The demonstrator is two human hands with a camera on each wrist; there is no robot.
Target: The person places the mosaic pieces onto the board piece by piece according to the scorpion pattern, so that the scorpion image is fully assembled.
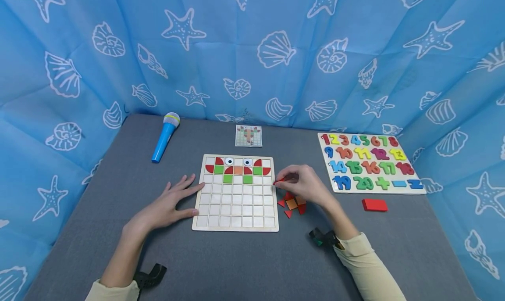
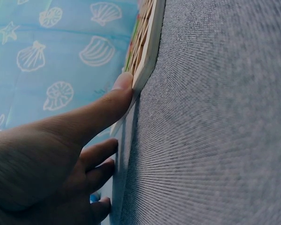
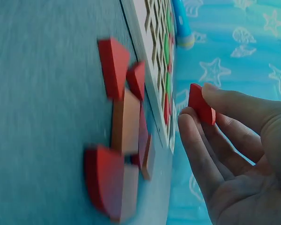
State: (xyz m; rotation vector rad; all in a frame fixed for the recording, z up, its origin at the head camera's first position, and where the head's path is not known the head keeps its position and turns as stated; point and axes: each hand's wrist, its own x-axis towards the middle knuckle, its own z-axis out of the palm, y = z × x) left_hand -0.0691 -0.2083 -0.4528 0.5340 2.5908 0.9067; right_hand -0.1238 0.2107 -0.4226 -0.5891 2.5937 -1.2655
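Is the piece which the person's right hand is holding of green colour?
No, the right hand pinches a red piece between the thumb and fingers.

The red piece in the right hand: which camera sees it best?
The right wrist view: the red piece appears large there, pinched by the right hand, with one face mostly uncovered. The head view shows only a small red sliver; the left wrist view doesn't show it.
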